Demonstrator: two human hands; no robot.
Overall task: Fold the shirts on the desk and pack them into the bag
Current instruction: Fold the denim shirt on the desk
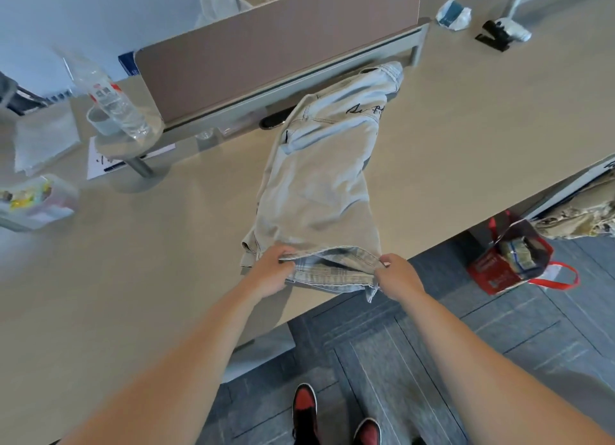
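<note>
Desk edge runs diagonally just under both hands. Bare desktop lies open on either side of the shirt. Left hand and right hand each pinch the shirt's near hem, fingers curled onto the cloth, one at each corner. Bag, red, stands on the floor right of the hands, close by the desk edge; contents hard to make out. Shirt lies on the desk: pale, faded, folded lengthwise into a long strip. Dark script near its far end, partly hidden by a fold. Far end lies just beside the divider.
</note>
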